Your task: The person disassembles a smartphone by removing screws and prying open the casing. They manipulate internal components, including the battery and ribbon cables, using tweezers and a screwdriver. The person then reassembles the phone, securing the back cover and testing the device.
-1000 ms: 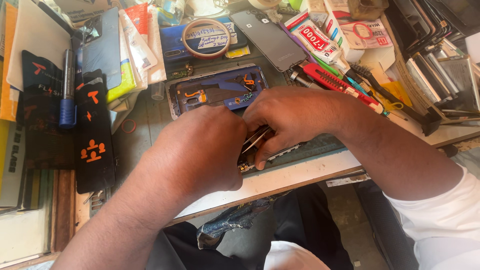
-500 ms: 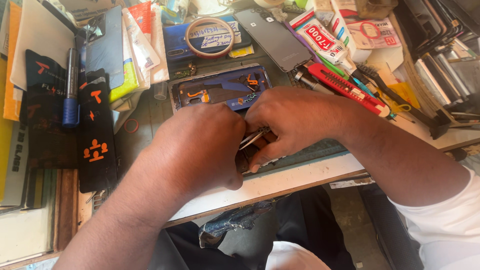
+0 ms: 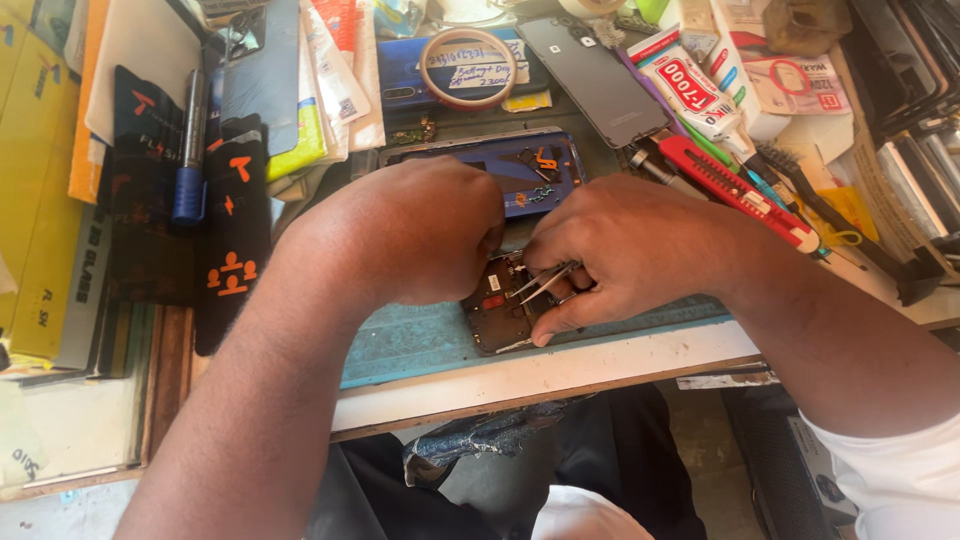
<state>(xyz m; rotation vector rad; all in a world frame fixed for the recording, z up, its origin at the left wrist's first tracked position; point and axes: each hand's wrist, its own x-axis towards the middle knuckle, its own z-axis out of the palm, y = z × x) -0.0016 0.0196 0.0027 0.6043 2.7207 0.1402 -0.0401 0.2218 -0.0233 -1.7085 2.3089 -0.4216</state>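
Note:
A small dark circuit board [image 3: 498,310] lies on a blue-green mat [image 3: 400,345] near the bench's front edge. My right hand [image 3: 620,250] pinches metal tweezers [image 3: 540,282], whose tips point left onto the board. Over the board's left end my left hand [image 3: 415,230] is curled, holding it down; what its fingers touch is hidden. Just behind both hands lies an opened blue phone frame [image 3: 530,165] with small parts inside.
A tape roll [image 3: 472,68] and a grey phone back cover [image 3: 595,75] lie at the back. A red utility knife [image 3: 735,190], a glue tube [image 3: 690,85] and tools crowd the right. Black packets [image 3: 230,240], a blue pen [image 3: 190,150] and yellow boxes [image 3: 40,180] fill the left.
Both hands shifted slightly over the board, and the tweezers' tips now show more plainly between them. The view itself drifted a little.

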